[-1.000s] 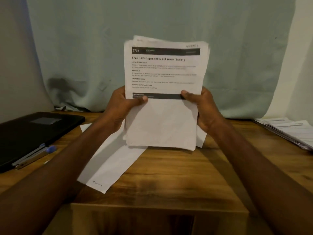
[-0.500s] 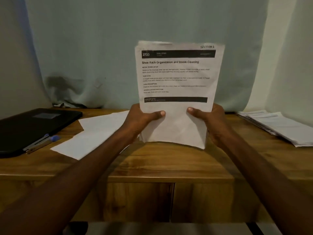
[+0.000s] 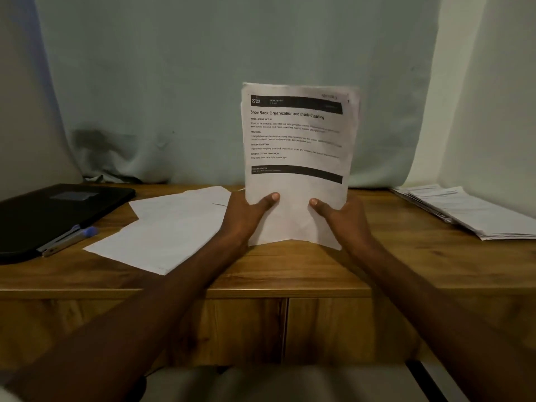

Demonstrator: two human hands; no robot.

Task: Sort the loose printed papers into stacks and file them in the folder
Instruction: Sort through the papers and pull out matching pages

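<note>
Matt white paper sheets (image 3: 298, 140), grained wooden desk (image 3: 290, 271) (faint sheen), creased cloth backdrop (image 3: 203, 82), smooth black folder (image 3: 58, 210).

A wooden table (image 3: 290, 274) with cabinet doors below its front edge carries everything. At its left lies a black folder (image 3: 58, 210), closed and flat, with a pen (image 3: 69, 240) (blue-capped) resting on its near edge. Just beside the folder, loose white sheets (image 3: 168, 233) lie overlapping. Far right, a stack of printed papers (image 3: 470, 211) sits near the table's back edge.
</note>
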